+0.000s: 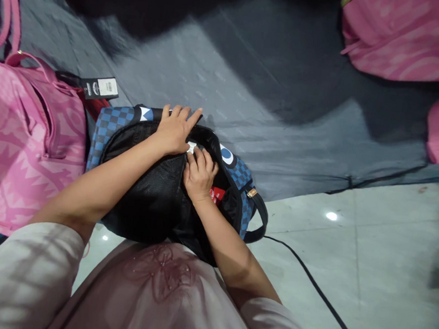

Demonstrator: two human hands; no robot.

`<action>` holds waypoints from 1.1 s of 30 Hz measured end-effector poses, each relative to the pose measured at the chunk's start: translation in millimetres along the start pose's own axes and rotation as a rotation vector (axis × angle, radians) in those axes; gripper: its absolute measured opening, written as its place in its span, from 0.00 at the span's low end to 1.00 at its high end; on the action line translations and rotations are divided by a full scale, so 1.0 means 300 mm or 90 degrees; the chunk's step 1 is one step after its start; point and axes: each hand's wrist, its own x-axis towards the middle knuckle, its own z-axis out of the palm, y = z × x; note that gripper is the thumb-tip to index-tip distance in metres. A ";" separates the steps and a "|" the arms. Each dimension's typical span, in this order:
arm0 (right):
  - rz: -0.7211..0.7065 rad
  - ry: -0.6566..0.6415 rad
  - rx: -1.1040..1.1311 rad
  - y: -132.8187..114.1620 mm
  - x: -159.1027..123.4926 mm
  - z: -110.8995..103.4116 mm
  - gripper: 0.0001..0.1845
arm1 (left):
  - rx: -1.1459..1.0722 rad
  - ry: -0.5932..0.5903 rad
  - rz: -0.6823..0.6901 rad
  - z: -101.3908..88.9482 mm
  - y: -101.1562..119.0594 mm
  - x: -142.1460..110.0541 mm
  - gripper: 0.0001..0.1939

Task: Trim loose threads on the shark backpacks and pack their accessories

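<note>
A blue-and-black checkered backpack (116,122) lies back-side up in front of me, its black mesh panel (153,194) facing me. My left hand (175,127) rests flat over the top edge of the backpack, fingers stretched out. My right hand (200,173) is curled just below it, fingertips pinching a small white piece (192,147) at the bag's top, which I cannot name. A red label (216,194) shows beside the right wrist.
A pink patterned backpack (21,143) with a hang tag (102,88) lies at left, another pink backpack (409,38) at top right. A dark grey cloth (251,84) covers the floor beyond. A black cable (319,295) runs across pale tiles (382,255) at right.
</note>
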 end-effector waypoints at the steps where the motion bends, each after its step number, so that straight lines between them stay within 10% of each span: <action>1: 0.003 -0.007 0.000 0.000 0.000 0.000 0.20 | 0.000 0.000 0.000 -0.001 0.001 0.000 0.49; 18: -0.001 0.005 0.019 -0.002 0.003 0.005 0.21 | 0.007 -0.008 -0.014 -0.007 0.008 -0.003 0.48; 33: 0.070 -0.232 0.138 -0.055 0.082 -0.051 0.23 | 0.011 0.029 -0.017 0.019 -0.043 0.033 0.46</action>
